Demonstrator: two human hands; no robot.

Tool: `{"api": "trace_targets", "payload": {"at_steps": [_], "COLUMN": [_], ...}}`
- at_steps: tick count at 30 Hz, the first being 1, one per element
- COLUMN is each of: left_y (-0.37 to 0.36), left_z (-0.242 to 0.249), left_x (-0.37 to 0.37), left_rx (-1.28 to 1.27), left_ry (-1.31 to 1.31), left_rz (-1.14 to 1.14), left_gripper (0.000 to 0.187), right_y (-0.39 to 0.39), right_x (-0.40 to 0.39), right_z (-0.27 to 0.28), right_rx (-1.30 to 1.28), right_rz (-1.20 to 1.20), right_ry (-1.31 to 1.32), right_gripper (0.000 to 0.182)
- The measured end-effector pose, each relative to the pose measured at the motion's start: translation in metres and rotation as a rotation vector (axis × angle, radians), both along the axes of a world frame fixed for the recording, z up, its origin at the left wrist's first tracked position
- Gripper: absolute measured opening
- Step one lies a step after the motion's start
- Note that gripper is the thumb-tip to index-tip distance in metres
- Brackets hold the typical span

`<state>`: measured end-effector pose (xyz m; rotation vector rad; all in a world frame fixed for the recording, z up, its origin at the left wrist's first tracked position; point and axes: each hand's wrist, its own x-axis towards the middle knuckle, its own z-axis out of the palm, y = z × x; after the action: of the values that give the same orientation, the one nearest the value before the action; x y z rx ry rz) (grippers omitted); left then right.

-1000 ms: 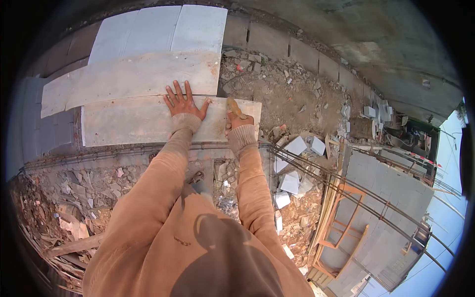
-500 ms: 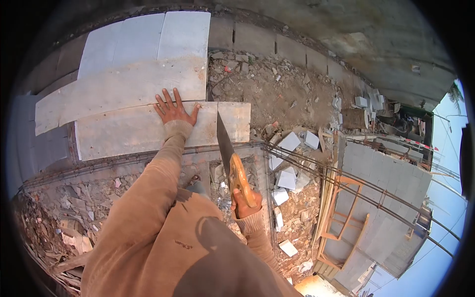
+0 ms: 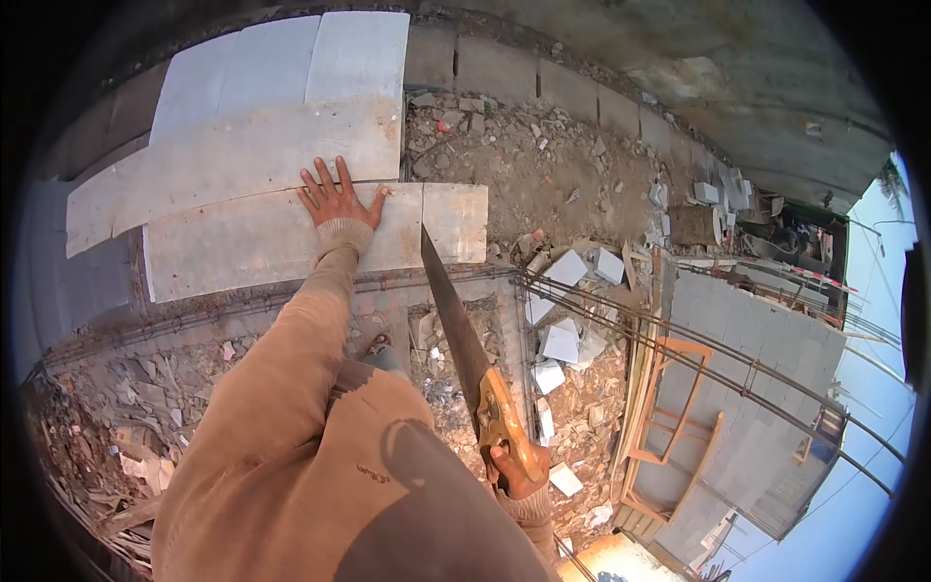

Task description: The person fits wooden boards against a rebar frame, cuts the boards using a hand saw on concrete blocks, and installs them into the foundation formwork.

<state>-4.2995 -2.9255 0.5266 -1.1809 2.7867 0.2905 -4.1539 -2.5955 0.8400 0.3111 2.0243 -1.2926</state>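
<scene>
My right hand (image 3: 516, 469) is closed round the wooden handle of a handsaw (image 3: 456, 315). The saw's blade slants up and left, its tip end in a straight cut through a pale wooden board (image 3: 262, 247). That cut runs from the board's near edge toward the far edge, close to the right end (image 3: 456, 223). My left hand (image 3: 339, 202) lies flat with spread fingers on the board, left of the cut, fingertips reaching over a second board (image 3: 272, 145) behind it.
Pale panels (image 3: 357, 58) lie beyond the boards. Broken white blocks (image 3: 561, 341) and rubble are scattered to the right. Long steel rebars (image 3: 679, 354) cross toward the right. An orange-brown wooden frame (image 3: 669, 427) leans by a grey block wall (image 3: 756, 378). My sandalled foot (image 3: 379, 343) shows below.
My right hand has drawn the saw back, down and to the right, so more of the blade shows outside the board. The left hand stays flat on the board.
</scene>
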Motion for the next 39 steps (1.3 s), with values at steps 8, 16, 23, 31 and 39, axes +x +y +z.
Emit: {"api": "trace_targets", "payload": {"at_steps": [8, 16, 23, 31, 39], "left_y": [0.005, 0.003, 0.004, 0.002, 0.006], "left_z": [-0.005, -0.01, -0.013, -0.019, -0.029], "left_x": [0.002, 0.002, 0.0, 0.0, -0.003], "left_rx": [-0.007, 0.0, -0.08, -0.105, -0.228], "left_ry": [0.022, -0.037, -0.004, 0.009, -0.043], "left_rz": [0.001, 0.009, -0.019, -0.046, 0.01], "left_gripper": [0.101, 0.101, 0.102, 0.104, 0.104], "right_y": [-0.12, -0.044, -0.003, -0.098, -0.014], "right_x": [-0.134, -0.053, -0.008, -0.13, -0.003], "right_z": [-0.212, -0.116, -0.066, -0.223, -0.068], "right_rx": [-0.16, -0.294, -0.076, -0.304, 0.058], "right_rz": [-0.059, -0.245, -0.047, -0.148, 0.197], "right_ry": [0.11, -0.103, 0.005, -0.074, 0.183], "right_gripper": [0.019, 0.017, 0.015, 0.026, 0.018]}}
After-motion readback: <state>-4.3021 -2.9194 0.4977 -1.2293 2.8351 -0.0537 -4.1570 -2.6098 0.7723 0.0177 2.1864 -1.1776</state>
